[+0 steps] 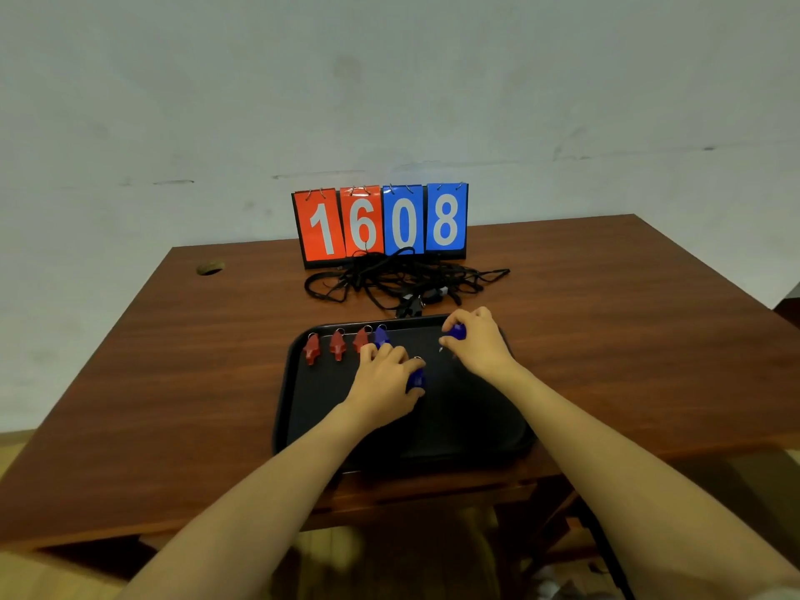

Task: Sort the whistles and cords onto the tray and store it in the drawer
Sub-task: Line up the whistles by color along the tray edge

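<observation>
A black tray (pixel 476 443) lies on the table (pixel 173 361). Along its far edge three red whistles (pixel 337 346) and a blue whistle (pixel 381 336) sit in a row. The left hand (pixel 381 378) pinches a second blue whistle (pixel 416 378) over the tray's middle. The right hand (pixel 480 344) grips a third blue whistle (pixel 455 331) near the far right corner. The cords (pixel 398 279) lie tangled behind the tray, before the scoreboard (pixel 381 223).

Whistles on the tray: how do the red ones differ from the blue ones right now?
Place: the three red whistles all sit in a row along the tray's far left edge; only the first blue whistle joins it. Handling: no hand holds a red one; the left hand pinches the second blue whistle mid-tray, the right hand holds the third blue whistle farther right. Shared: same shape, all over the tray.
</observation>
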The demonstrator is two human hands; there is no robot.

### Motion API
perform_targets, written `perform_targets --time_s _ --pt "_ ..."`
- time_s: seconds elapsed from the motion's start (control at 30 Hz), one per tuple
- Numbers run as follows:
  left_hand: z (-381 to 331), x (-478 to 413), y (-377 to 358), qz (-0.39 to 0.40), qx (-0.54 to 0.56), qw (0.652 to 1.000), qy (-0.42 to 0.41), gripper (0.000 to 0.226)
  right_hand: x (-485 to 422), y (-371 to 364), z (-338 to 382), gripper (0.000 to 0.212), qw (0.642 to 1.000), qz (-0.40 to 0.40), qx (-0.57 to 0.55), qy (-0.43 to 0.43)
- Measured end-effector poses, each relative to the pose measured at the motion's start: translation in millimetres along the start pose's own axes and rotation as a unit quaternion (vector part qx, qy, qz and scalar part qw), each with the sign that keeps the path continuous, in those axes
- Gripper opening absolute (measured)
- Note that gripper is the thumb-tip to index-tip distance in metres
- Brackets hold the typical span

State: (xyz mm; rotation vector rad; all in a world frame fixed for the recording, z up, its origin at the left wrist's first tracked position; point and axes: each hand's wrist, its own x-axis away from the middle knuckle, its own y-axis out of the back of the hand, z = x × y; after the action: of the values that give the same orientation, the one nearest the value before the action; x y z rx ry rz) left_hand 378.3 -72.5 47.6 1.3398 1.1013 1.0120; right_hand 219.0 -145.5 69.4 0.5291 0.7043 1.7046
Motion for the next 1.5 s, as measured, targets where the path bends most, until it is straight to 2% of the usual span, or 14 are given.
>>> perform_targets --time_s 0.07,0.23,0.37,0.53,0.8,0.93,1.1,1.37,1.5 --pt "2 -8 2 0.007 -0.012 1.0 0.016 0.053 -2 0 -1 0.014 1.0 0.007 -0.008 -0.01" --pt "5 -31 2 0.025 -0.032 0.997 0.069 0.054 -7 0 -4 0.033 0.998 0.035 -0.002 -0.055" --pt "6 -42 0 0.029 -0.036 0.995 0.087 0.051 -7 1 -7 0.039 0.997 0.05 0.005 -0.056" --pt "14 -45 -2 0.021 -0.046 0.993 0.105 0.047 -8 -1 -11 0.027 0.998 0.042 -0.029 -0.048" --pt "15 -46 1 0.023 -0.031 0.992 0.122 0.051 -7 -5 -14 0.016 0.999 0.009 -0.013 -0.042" --pt "20 -39 2 -0.037 -0.009 0.991 0.127 0.06 -8 -7 -11 0.015 0.999 0.01 0.0 -0.049" --pt "30 -30 -4 -0.068 0.005 0.986 0.15 0.047 -14 -15 -9 0.016 0.996 -0.011 0.065 -0.051" --pt "39 -25 -7 -0.062 -0.033 0.99 0.118 0.041 -20 -34 1 0.036 0.996 -0.025 0.053 -0.069" --pt "41 -24 -5 -0.058 -0.026 0.991 0.12 0.041 -20 -39 1 0.038 0.996 -0.017 0.056 -0.07"
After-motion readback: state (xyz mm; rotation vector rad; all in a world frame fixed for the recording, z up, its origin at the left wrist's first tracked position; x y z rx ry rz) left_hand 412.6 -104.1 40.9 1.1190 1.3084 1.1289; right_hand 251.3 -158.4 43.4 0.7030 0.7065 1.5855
